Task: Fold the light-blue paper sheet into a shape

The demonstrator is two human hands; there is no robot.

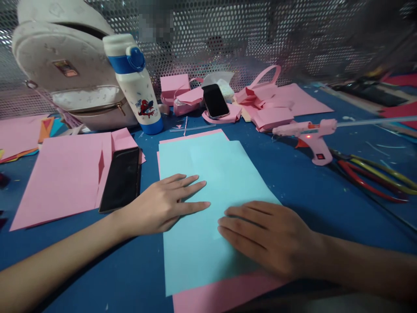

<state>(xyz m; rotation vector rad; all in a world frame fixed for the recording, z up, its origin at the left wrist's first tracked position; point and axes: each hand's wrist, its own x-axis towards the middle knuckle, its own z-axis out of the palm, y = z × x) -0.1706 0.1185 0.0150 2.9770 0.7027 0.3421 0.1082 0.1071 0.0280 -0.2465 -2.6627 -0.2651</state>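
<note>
A light-blue sheet (215,156) was overlaid by both palms-down hands, the fingers of the left hand (159,206) fanned apart, those of the right hand (276,237) extended closer together. Pink paper (221,293) was partly covered by the sheet. A black phone (122,180) was seen left of the left fingers, a white bottle (138,93) beyond them; a pink glue gun (321,141) was placed beyond the right fingers, rightward, on the blue table (260,152).
</note>
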